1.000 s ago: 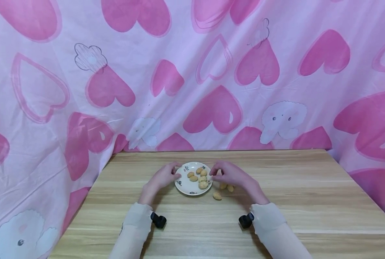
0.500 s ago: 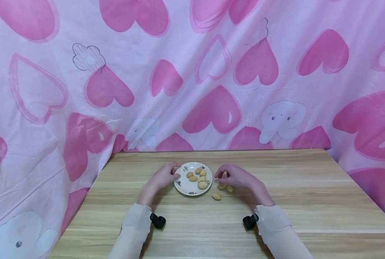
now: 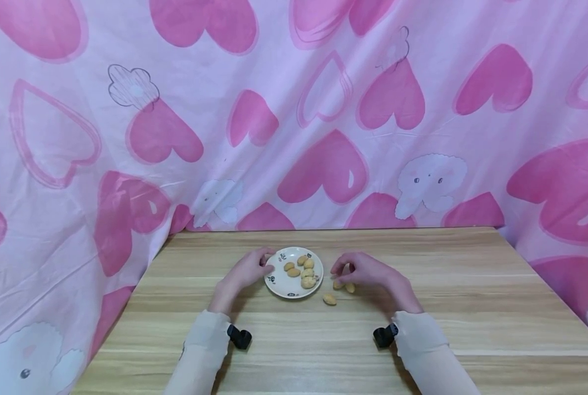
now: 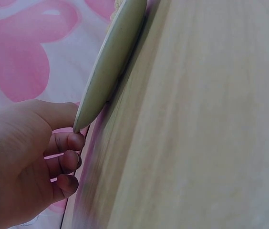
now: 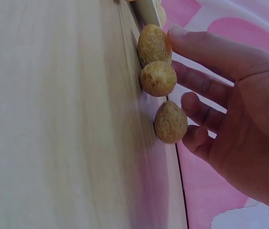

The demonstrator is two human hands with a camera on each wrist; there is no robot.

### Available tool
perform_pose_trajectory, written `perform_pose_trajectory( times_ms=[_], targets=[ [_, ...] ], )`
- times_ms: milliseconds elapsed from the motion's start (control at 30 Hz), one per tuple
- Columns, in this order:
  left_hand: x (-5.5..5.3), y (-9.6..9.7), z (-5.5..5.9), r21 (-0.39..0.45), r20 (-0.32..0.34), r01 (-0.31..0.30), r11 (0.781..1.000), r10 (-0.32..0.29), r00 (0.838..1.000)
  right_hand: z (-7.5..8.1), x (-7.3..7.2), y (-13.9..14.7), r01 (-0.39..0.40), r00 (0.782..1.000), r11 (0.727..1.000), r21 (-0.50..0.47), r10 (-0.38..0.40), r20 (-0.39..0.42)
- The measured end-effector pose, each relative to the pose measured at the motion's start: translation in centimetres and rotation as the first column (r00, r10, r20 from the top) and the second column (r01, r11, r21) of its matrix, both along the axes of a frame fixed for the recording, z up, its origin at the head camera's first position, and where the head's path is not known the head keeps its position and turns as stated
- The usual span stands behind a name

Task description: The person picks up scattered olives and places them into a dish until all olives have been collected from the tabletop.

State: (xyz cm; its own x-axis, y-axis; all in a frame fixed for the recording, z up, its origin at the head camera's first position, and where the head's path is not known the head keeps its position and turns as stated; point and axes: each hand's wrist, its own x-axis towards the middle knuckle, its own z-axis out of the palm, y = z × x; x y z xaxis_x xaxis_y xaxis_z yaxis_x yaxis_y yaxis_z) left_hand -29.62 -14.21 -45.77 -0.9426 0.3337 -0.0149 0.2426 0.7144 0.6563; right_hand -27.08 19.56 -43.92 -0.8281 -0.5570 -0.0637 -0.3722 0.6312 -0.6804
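Observation:
A small white plate (image 3: pixel 280 286) with little dark prints holds several tan nuts (image 3: pixel 293 272) with wrinkled shells. My left hand (image 3: pixel 246 270) pinches its left rim. The left wrist view shows the plate edge-on (image 4: pixel 109 67), slightly tilted, its rim between my thumb and fingers. To the right of the plate, my right hand (image 3: pixel 367 271) reaches over loose nuts (image 3: pixel 350 287) on the table. Up close, the thumb tip is beside the uppermost nut (image 5: pixel 153 45), with the other fingers loosely bent behind. I see no nut clearly gripped.
One loose nut (image 3: pixel 330 299) lies nearer me, just right of the plate. The wooden table (image 3: pixel 313 351) ends at the back against a pink curtain (image 3: pixel 254 181) printed with hearts. A small black camera (image 3: pixel 385 336) is strapped at each wrist.
My right hand has moved right, from the plate's right rim to above the loose nuts. My left hand keeps its hold on the plate.

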Motion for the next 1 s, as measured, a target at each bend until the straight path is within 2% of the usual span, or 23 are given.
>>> perform_pose_trajectory(
  times_ms=[133,433,633,1000],
  targets=[
    [0.03,-0.06,0.02,-0.005,0.004,-0.004,1.0,0.004,1.0,-0.11,0.01,0.11,0.009,0.999,1.0,-0.01,-0.008,0.041],
    [0.08,-0.02,0.07,0.005,0.011,-0.003,1.0,0.003,1.0,-0.23,-0.05,0.19,-0.003,0.999,1.0,0.011,0.003,0.052],
    [0.05,0.03,0.09,0.005,0.017,-0.004,1.0,0.004,1.0,-0.25,-0.09,0.15,-0.023,1.0,1.0,0.01,0.022,0.019],
    [-0.02,-0.02,0.03,-0.005,0.006,-0.004,1.0,0.004,1.0,0.03,-0.06,-0.27,0.007,0.999,1.0,0.007,-0.006,-0.044]
  ],
)
